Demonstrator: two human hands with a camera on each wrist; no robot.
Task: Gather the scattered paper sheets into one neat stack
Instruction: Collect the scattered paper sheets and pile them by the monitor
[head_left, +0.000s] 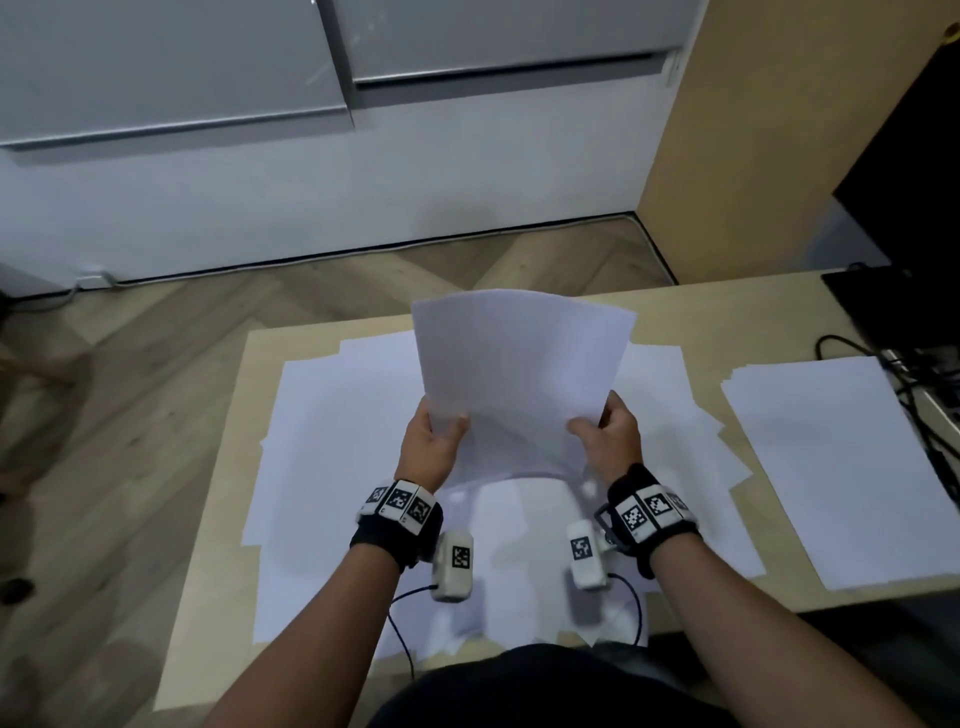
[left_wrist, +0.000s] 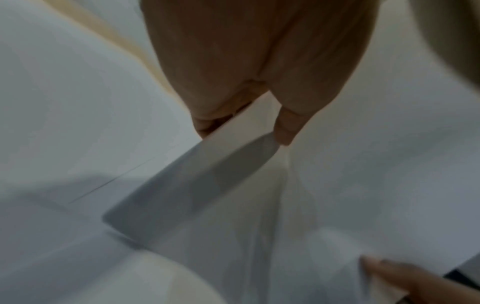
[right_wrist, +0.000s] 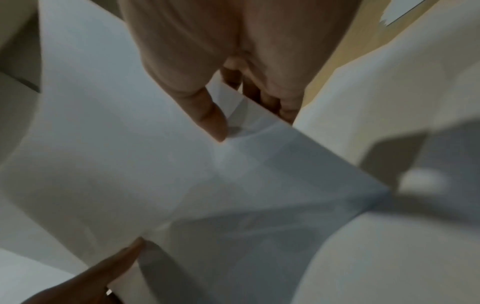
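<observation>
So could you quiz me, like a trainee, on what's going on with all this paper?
1. True or false: both hands hold the raised sheets.
2. Where does the tidier pile lie: A) on the person's right, B) on the floor, C) under the raised sheets?
3. Fill in: the scattered sheets lie on a wooden ____.

Key:
1. True: the left hand and the right hand pinch the lower corners.
2. A.
3. Table.
</observation>
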